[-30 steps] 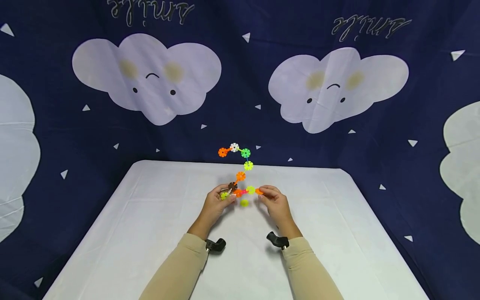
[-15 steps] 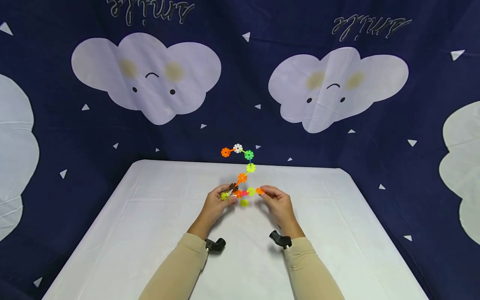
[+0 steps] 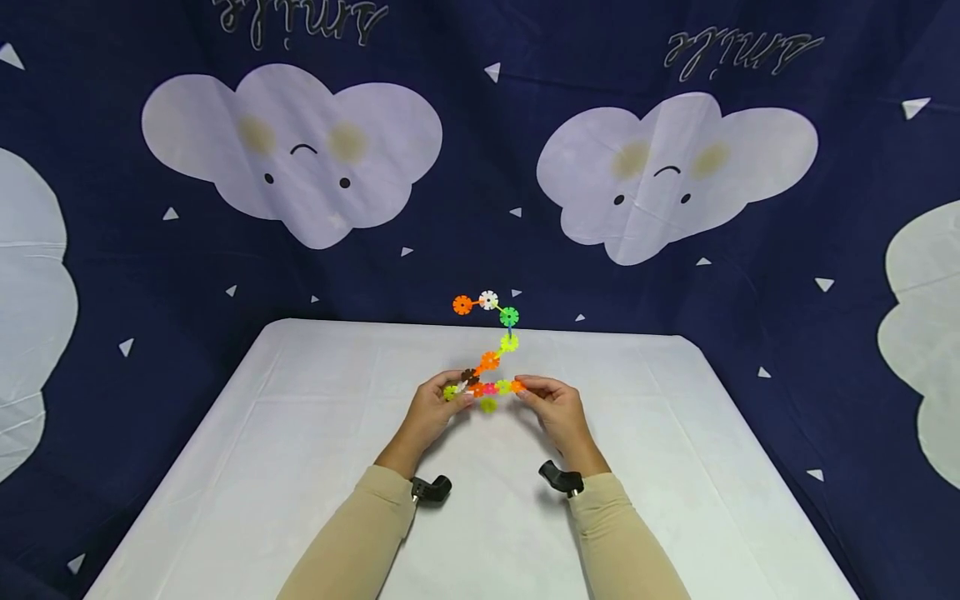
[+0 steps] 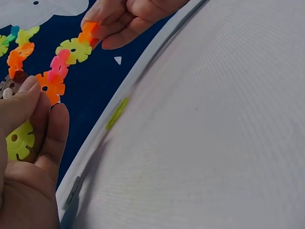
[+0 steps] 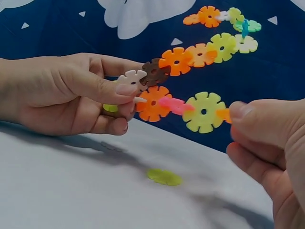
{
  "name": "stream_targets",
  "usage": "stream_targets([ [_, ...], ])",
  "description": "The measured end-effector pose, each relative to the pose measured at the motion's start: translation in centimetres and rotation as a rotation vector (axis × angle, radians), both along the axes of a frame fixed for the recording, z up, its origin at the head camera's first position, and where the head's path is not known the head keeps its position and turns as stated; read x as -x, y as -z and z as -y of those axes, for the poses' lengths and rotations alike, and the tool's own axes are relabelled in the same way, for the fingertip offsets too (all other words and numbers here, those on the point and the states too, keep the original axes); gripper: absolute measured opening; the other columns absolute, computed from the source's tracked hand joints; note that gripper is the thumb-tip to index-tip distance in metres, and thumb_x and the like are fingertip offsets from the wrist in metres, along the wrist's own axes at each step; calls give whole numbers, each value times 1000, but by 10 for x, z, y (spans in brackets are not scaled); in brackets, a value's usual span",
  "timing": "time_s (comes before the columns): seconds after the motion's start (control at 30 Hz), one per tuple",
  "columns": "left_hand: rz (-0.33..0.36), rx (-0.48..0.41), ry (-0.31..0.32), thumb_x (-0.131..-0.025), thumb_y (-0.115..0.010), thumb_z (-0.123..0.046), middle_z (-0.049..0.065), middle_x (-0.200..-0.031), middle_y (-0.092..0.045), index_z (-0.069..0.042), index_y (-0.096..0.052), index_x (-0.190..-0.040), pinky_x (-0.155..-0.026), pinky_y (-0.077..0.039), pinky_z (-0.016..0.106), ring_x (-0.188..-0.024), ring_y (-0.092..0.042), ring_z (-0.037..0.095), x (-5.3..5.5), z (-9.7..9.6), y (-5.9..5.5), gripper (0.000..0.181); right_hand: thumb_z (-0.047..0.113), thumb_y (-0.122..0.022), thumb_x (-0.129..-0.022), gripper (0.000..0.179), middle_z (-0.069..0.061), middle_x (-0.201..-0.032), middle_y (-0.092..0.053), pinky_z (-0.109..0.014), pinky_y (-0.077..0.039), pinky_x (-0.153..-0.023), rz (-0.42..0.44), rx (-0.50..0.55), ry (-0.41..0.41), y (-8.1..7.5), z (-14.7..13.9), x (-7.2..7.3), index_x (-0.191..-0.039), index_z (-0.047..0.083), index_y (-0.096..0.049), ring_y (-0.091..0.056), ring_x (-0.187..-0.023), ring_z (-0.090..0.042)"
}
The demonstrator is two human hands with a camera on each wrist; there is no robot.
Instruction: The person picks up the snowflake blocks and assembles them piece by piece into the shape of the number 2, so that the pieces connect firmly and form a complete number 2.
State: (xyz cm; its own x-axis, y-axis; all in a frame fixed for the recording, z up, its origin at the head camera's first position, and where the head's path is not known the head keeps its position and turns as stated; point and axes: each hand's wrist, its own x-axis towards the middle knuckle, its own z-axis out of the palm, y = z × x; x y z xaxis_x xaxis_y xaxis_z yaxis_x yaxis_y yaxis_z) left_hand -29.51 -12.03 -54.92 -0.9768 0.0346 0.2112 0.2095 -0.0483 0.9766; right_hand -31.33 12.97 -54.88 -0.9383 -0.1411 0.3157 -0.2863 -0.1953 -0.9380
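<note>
Held above the table is a branching chain of flower-shaped plastic snowflake discs. My left hand [image 3: 431, 408] pinches it at a white disc [image 5: 131, 80], beside a brown disc [image 5: 155, 72]. From there one arm of the chain climbs away through orange, yellow and green discs to an orange end disc [image 3: 462, 305]. The lower arm runs right through an orange disc [image 5: 153, 104], a pink disc [image 5: 175, 105] and a yellow-green disc [image 5: 204, 112]. Between thumb and fingers my right hand [image 3: 558, 412] pinches a small orange disc [image 4: 88, 34], its edge meeting the yellow-green one.
A loose yellow-green disc [image 5: 164, 177] lies on the white table [image 3: 300, 500] beneath the hands. Near it is a pale disc [image 5: 113, 146]. Behind the table hangs a dark blue cloud-print cloth [image 3: 480, 167].
Half a second ago a gap showed between the orange disc in my right hand and the yellow-green disc; now they meet. The upper arm of the chain has swung right and slightly down.
</note>
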Motion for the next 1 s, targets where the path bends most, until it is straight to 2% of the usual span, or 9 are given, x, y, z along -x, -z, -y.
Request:
stream_targets([
  [0.1, -7, 26, -2, -91, -80, 5, 17, -131, -66, 6, -67, -130, -83, -57, 21, -105, -65, 19, 1, 0, 0, 41, -12, -76, -91, 25, -27, -121, -71, -33, -59, -91, -5, -27, -10, -1, -2, 0, -115, -18, -71, -72, -107, -22],
  [0.3, -5, 46, 2, -91, -80, 4, 17, -129, -65, 5, -67, -128, -75, -57, 20, -101, -64, 21, 2, 1, 0, 39, -11, -77, -91, 23, -26, -119, -72, -31, -58, -91, -11, -72, -2, 0, -3, -1, -113, -16, -73, -72, -109, -21],
  [0.53, -13, 97, -20, -91, -80, 3, 17, -129, -65, 4, -67, -128, -85, -49, 17, -118, -57, 28, 2, 0, -1, 39, -12, -77, -91, 21, -25, -120, -72, -33, -57, -93, 6, -78, 7, 0, -2, -2, -111, -15, -74, -71, -113, -23],
  [0.6, -17, 115, -26, -92, -78, 6, 19, -129, -65, 6, -66, -127, -87, -48, 18, -120, -56, 31, -2, -2, -6, 37, -13, -77, -90, 20, -25, -120, -72, -34, -57, -94, 6, -75, 8, 1, -2, -1, -110, -15, -74, -70, -114, -26],
  [0.77, -23, 138, 4, -93, -79, 3, 16, -127, -67, 4, -67, -126, -91, -50, 25, -118, -56, 29, -3, 1, -6, 35, -13, -78, -89, 19, -28, -119, -71, -33, -57, -94, -2, -98, 22, 0, -1, -2, -107, -15, -75, -70, -113, -28],
  [0.87, -8, 158, 7, -93, -81, -3, 12, -128, -67, 0, -69, -126, -95, -49, 29, -120, -56, 26, 1, 4, 0, 36, -13, -79, -88, 19, -28, -118, -71, -30, -57, -93, -3, -111, 23, 1, -1, -2, -107, -16, -75, -71, -110, -25],
  [1.0, 8, 191, -4, -93, -81, -5, 12, -129, -67, -2, -69, -126, -90, -50, 29, -117, -57, 25, 0, 3, -1, 36, -12, -79, -89, 19, -27, -117, -72, -29, -57, -92, -5, -133, 18, 2, -2, -1, -107, -15, -75, -71, -111, -26],
])
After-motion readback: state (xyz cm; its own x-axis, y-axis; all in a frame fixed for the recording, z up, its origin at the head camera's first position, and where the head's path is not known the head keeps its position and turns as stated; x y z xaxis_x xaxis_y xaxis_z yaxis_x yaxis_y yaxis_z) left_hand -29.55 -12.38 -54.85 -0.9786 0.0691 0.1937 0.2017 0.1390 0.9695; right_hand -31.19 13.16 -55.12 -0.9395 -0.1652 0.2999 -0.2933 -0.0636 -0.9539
